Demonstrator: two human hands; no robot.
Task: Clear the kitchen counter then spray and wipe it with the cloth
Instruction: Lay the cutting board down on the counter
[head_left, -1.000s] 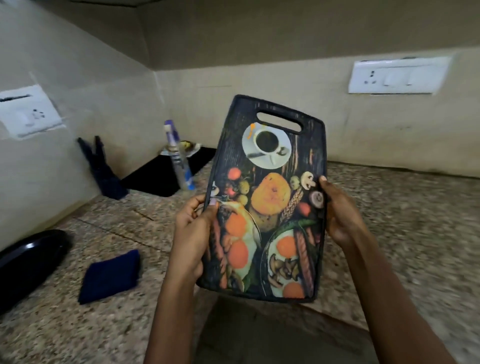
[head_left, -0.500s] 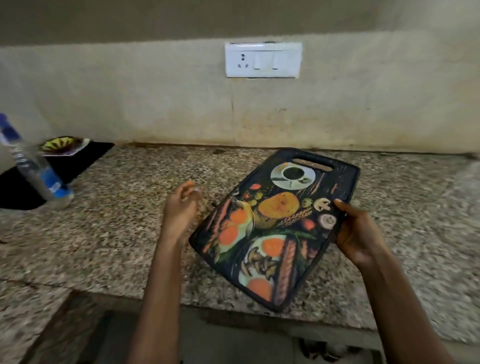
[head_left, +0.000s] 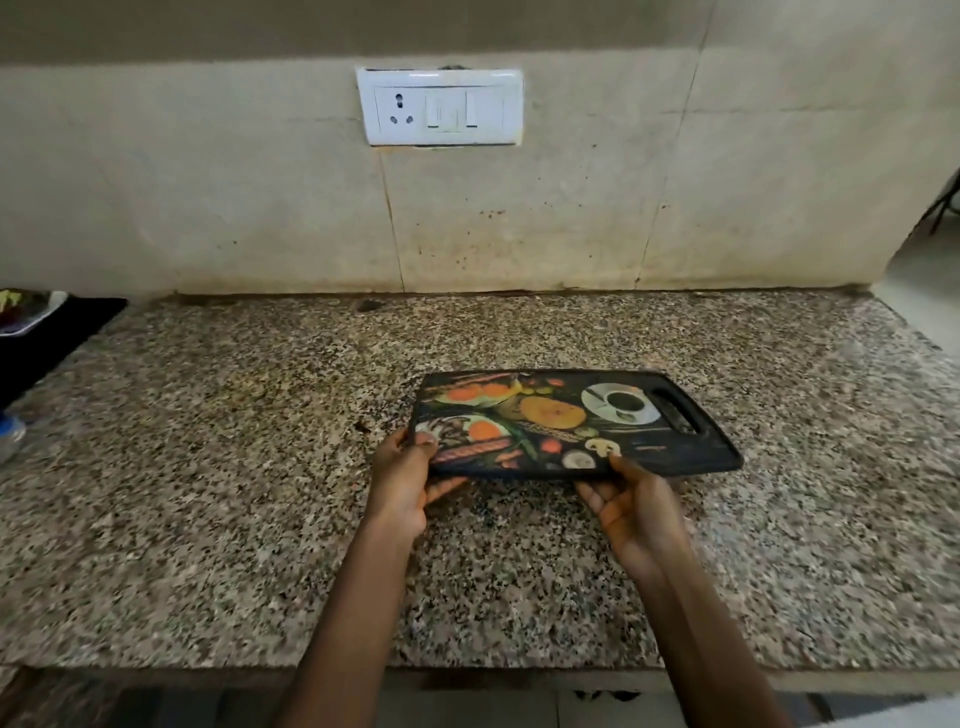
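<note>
- Left hand (head_left: 402, 480) and right hand (head_left: 631, 506) both gripping near edge of cutting board (head_left: 571, 423), low over granite counter (head_left: 208, 467)
- Clearing step probably; next, setting board aside, releasing gently

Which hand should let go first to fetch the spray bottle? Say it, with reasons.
Left. The left hand grips the cutting board at its left end, nearer the bottle at the counter's far left edge. The right hand is farther away, holding the near edge.
</note>
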